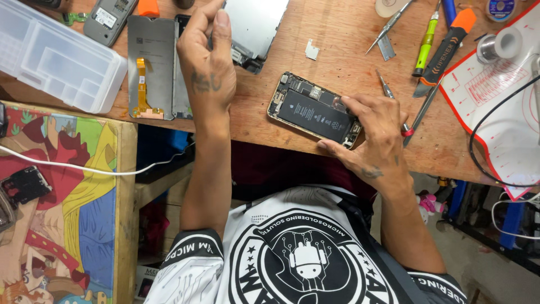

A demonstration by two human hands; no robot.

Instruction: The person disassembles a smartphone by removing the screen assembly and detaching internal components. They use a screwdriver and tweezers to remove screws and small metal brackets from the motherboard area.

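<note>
My right hand (pixel 376 135) grips the right end of an opened phone (pixel 312 111) that lies flat on the wooden bench (pixel 337 62), with its black battery and circuit boards showing. A thin screwdriver with a red ring (pixel 387 89) runs under this hand's fingers. My left hand (pixel 207 62) is raised over the bench. Its fingers are bunched by the edge of a silver display panel (pixel 256 25); whether they pinch anything is hidden. A dark screen with an orange flex cable (pixel 149 67) lies just left of that hand.
A clear plastic compartment box (pixel 59 59) stands at the back left beside a grey phone back (pixel 108 18). Tweezers (pixel 388 25), a green screwdriver (pixel 426 42), an orange-and-black tool (pixel 447 48), a solder spool (pixel 500 44) and a white mat with red edging (pixel 500 107) crowd the right. A small metal plate (pixel 311 49) lies loose.
</note>
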